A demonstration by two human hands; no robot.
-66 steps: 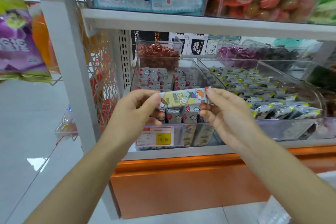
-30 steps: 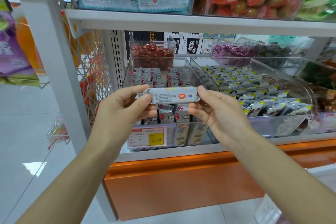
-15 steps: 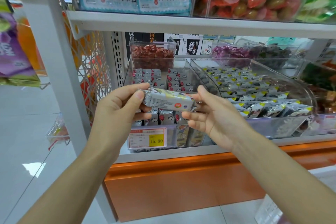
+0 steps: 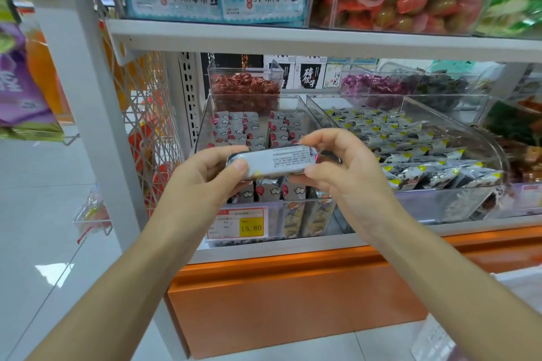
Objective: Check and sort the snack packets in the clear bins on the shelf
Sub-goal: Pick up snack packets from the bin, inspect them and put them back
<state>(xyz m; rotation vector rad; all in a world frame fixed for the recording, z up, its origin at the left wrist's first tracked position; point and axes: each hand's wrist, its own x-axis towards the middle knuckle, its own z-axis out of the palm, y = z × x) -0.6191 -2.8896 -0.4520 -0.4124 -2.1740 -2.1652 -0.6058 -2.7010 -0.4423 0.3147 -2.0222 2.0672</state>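
1. Since the earliest frame the snack packet (image 4: 278,163) has been rolled over. Its yellow cartoon face is turned away, and the silver back with fine print now faces the camera. It has also levelled out from its slight tilt of half a second ago.
2. The left hand (image 4: 205,184) pinches the packet's left end, thumb on the near side and fingers behind. The right hand (image 4: 352,182) grips the right end, fingers curled over the top and thumb beneath (so both hands are clamped on it and neither is free).
3. The packet is in the air, in front of the shelf (image 4: 293,250) and over the front part of the left bin (image 4: 202,129). It does not appear to touch either. Its long axis runs left to right, parallel to the shelf's front edge.
4. The step in hand, I judge, is reading the back print, which is the checking half of the job.
5. The next move turns on which bin takes the packet.
   - Upright packets with what looks like a similar cartoon stand in the left bin's front compartment, straight below and just beyond the fingers.
   - The right bin (image 4: 440,205), full of yellow-cornered packets, lies toward the shelf's right end, nearer the right hand.
   - Slotting the packet into the left bin would likely call for turning its long axis upright.
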